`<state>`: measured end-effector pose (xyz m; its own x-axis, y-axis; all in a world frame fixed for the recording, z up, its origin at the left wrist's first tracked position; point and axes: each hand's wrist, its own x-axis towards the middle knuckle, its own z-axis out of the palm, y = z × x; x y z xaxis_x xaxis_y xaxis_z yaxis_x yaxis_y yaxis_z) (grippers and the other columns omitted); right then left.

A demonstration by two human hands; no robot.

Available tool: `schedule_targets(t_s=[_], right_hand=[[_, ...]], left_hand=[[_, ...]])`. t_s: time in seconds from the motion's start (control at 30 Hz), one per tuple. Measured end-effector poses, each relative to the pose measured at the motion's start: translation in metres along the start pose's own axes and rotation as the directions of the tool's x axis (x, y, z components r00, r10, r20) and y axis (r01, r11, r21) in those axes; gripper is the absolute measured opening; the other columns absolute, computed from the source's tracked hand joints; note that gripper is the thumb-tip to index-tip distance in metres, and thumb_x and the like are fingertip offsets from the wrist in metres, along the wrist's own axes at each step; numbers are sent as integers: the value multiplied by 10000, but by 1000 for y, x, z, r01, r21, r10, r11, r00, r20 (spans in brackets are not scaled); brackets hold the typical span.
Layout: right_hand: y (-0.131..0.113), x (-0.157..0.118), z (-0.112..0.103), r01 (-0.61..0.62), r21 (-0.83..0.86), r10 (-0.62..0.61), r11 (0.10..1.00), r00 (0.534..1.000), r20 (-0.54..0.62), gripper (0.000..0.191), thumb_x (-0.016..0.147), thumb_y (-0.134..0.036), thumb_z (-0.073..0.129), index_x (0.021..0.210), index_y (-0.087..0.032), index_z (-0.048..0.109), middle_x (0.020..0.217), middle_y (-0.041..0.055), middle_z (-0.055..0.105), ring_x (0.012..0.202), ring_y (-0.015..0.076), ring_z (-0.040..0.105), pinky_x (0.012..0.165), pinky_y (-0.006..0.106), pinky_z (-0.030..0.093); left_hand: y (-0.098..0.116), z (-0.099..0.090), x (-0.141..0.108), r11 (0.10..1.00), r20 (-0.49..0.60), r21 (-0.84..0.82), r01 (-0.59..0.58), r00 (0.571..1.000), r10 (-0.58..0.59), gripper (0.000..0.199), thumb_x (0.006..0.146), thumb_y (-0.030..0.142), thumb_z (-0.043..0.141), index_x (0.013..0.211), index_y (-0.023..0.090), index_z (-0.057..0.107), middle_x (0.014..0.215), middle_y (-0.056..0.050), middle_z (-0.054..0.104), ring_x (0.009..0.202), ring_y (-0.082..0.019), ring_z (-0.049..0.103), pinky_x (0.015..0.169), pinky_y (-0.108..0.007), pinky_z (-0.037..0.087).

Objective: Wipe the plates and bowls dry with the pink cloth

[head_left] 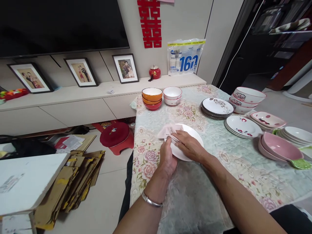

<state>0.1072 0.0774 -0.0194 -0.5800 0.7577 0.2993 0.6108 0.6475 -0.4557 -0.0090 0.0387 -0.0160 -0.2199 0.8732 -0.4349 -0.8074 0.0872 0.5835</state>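
Observation:
A white plate (195,136) is tilted over the near part of the table. My left hand (168,157) grips its left edge, thumb on top and the other fingers mostly hidden beneath. My right hand (188,145) presses a pale pink cloth (168,130) against the plate's face, its fingers bent over the fabric. Right of the plate stand a stack of dark-rimmed plates (216,106) and a stack of white plates with red flowers (243,126). Beyond it are orange and red bowls (152,97) and white bowls with pink rims (172,95).
A flowered tablecloth (148,152) covers the table. At the right are large bowls (247,97), pink strawberry-shaped bowls (280,146) and small white dishes (298,135). A red stool (115,135) and folded cardboard (73,182) stand left on the floor. A low cabinet (73,110) runs behind.

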Motion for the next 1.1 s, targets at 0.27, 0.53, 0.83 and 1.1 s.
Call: schedule_targets(t_s=[0.27,0.53,0.83,1.1], right_hand=[[7,-1,-5,-12,98,34,995,974,-223,352,911,-183,485,1201,-244,676,1197,81,687,1161,242,604,1005,425,483],[25,0,-9,-201,91,220,975,897,-384,363,887,-226,501,1206,-192,672,1230,125,676,1164,277,612,1014,464,474],[4,0,-3,-8,160,39,987,980,-194,344,916,-209,477,1188,-245,685,1235,75,688,1204,236,602,1032,424,472],[34,-2,-13,-234,91,250,968,859,-446,349,864,-240,508,1161,-202,687,1196,116,691,1117,271,628,985,452,476]], left_hand=[[1,0,-1,998,-44,30,53,998,-52,282,869,252,567,1079,99,674,929,-123,760,803,-227,722,792,-356,569],[1,1,-3,993,-54,95,72,996,-67,315,842,293,599,1073,91,671,900,-140,760,817,-252,727,781,-366,570],[0,0,-2,996,-17,81,47,999,-45,295,826,293,607,1040,106,683,896,-123,755,778,-238,723,746,-345,564],[3,0,-8,987,-14,152,60,998,-59,275,782,202,614,1020,83,682,858,-137,758,837,-257,725,808,-378,563]])
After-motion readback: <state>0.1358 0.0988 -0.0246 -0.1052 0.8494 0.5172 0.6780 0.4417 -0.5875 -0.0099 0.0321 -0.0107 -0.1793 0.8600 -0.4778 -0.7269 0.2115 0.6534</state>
